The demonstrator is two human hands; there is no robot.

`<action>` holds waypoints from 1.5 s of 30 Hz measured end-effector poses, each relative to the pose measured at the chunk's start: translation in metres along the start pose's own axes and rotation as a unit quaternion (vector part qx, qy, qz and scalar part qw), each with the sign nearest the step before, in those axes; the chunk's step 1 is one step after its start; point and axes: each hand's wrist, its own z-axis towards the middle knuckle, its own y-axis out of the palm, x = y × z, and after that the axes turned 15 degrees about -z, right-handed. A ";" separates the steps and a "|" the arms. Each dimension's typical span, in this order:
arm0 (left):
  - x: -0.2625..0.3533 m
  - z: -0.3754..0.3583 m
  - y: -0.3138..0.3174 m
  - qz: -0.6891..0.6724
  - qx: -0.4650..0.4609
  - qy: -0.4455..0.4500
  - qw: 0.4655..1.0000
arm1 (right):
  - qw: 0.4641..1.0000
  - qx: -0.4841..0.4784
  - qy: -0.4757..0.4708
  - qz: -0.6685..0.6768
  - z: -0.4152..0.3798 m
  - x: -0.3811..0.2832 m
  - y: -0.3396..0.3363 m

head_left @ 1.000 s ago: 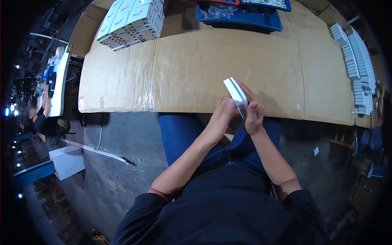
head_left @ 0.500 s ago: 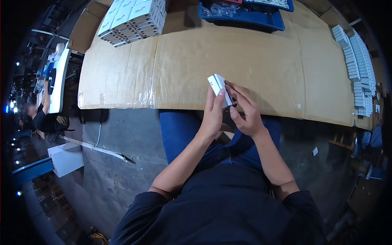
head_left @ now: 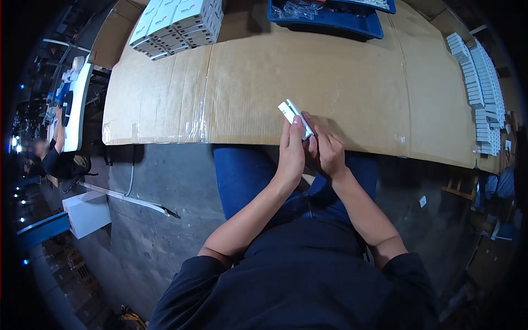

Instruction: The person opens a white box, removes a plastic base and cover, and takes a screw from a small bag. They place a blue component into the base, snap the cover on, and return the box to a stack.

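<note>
Head view: a seated person works at the near edge of a table (head_left: 357,82) covered with taped sheets of brown cardboard. Both hands meet just above that near edge, a little right of its middle, and together hold a small white box (head_left: 295,117), which is tilted so that its upper end points toward the far left corner. The left hand (head_left: 290,154) wraps the box from the left, its fingers closed against the side and one fingertip pressed on the top face; the right hand (head_left: 329,148) closes on the lower end of the box from the right, with the fingers curled in close to those of the left. The lower part of the box is hidden between the two hands, so its open or closed state cannot be told; a dark strip along its right edge may be an opening or a flap. At the far left corner of the table stands a block of white boxes (head_left: 179,25) with red print, packed side by side in rows. At the far edge, right of the middle, sits a blue tray (head_left: 330,25) holding clear plastic bags. Along the right edge runs a long line of small white boxes (head_left: 481,82) set on end. Beyond the left edge, well apart, another person (head_left: 47,157) sits at a separate white bench (head_left: 77,104).
</note>
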 end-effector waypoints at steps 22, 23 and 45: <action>0.019 0.015 -0.028 0.192 -0.201 0.214 0.936 | 0.765 -0.154 0.369 0.504 0.033 -0.005 -0.040; 0.019 0.016 -0.028 0.218 -0.221 0.222 0.924 | 0.759 -0.171 0.388 0.495 0.034 -0.005 -0.042; 0.011 0.015 -0.026 0.119 -0.157 0.163 0.967 | 0.975 -0.083 0.082 0.188 0.017 -0.017 -0.022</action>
